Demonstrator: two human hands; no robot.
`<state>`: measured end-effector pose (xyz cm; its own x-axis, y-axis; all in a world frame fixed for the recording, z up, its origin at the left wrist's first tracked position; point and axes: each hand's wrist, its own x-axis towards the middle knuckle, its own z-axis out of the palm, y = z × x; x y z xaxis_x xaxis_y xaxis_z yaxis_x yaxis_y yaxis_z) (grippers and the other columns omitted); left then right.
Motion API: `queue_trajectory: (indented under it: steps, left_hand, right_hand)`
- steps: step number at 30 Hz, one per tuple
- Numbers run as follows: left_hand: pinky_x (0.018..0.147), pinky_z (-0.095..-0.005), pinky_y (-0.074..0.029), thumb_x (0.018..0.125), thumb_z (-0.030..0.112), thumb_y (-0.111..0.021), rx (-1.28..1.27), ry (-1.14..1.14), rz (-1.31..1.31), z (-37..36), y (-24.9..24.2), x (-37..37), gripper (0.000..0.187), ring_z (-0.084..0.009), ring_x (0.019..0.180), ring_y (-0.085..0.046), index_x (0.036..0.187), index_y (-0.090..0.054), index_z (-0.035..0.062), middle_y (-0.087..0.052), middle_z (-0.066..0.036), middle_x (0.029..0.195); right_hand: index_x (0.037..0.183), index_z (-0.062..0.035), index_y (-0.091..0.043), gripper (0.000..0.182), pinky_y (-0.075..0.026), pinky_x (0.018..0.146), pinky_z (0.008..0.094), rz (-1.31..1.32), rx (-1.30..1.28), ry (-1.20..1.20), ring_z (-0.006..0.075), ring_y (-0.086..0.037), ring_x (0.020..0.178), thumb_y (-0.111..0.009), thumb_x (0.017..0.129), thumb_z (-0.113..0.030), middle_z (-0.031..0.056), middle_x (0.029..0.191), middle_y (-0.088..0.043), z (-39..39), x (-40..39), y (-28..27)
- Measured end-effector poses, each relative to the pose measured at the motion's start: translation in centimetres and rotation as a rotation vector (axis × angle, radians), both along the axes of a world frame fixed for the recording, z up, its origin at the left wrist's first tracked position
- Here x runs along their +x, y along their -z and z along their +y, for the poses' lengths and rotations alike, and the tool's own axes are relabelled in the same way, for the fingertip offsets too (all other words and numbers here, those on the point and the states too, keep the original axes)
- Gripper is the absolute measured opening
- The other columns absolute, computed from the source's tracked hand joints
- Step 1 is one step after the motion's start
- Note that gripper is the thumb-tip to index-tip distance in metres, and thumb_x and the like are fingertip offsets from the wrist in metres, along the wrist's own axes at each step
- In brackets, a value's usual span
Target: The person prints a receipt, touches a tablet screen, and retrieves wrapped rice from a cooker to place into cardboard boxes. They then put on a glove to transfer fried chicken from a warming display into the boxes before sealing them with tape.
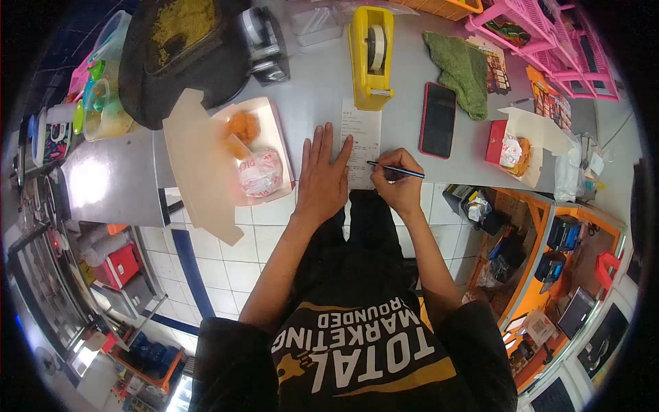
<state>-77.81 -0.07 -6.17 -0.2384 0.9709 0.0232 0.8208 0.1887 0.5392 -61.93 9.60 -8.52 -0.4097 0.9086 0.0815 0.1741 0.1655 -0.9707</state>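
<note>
A long printed receipt [361, 130] lies on the metal counter, its far end by the yellow tape dispenser [371, 62]. Flat on the counter, my left hand [322, 172] has its fingers stretched out, the index finger and thumb side touching the receipt's left edge. My right hand [400, 182] grips a dark pen [401, 171], whose tip rests on or just over the receipt. Left of my left hand sits an open food box [274, 130] with fried chicken [243, 127] and a wrapped, printed bundle [260, 172]. A phone [438, 120] with a red edge lies right of my right hand.
A smaller open box [500, 141] with fried food and a wrapped bundle stands to the right. Behind the phone lies a green cloth [458, 69]. Pink baskets [542, 34] line the back right; a black round item [141, 75] sits at the back left.
</note>
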Motion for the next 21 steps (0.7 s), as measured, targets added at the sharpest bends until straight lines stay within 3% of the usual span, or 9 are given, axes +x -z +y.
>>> queue_trajectory:
  steps: [5,11,21]
  left_hand:
    - [0.122,-0.056,-0.014,0.093,0.009,-0.051,0.015,-0.004,-0.006,0.0,0.0,0.1,0.057,-0.0438,0.15,-0.019,0.149,-0.044,0.0091,-0.023,-0.026,0.16]
    - [0.121,-0.0564,-0.014,0.093,0.01,-0.051,0.032,-0.003,-0.008,-0.1,0.1,0.0,0.057,-0.0441,0.149,-0.021,0.15,-0.044,0.0093,-0.023,-0.026,0.161]
    - [0.122,-0.0562,-0.013,0.094,0.011,-0.05,0.027,-0.01,-0.005,0.0,0.3,0.1,0.057,-0.0439,0.149,-0.02,0.15,-0.043,0.0101,-0.022,-0.026,0.161]
  right_hand:
    - [0.082,-0.0013,-0.06,0.015,-0.051,0.066,0.0267,-0.071,0.106,-0.075,0.0136,-0.063,0.071,-0.072,0.075,0.004,0.0081,0.077,-0.064,0.3,0.2,-0.7]
    - [0.081,-0.0009,-0.058,0.015,-0.052,0.066,0.0287,0.019,-0.05,-0.031,0.0177,-0.064,0.07,-0.071,0.074,0.004,0.0102,0.078,-0.064,-0.6,0.9,-0.3]
    - [0.08,-0.0025,-0.059,0.014,-0.052,0.065,0.0299,-0.108,0.045,-0.11,0.0193,-0.064,0.07,-0.071,0.074,0.003,0.0099,0.078,-0.065,-1.2,1.4,-0.4]
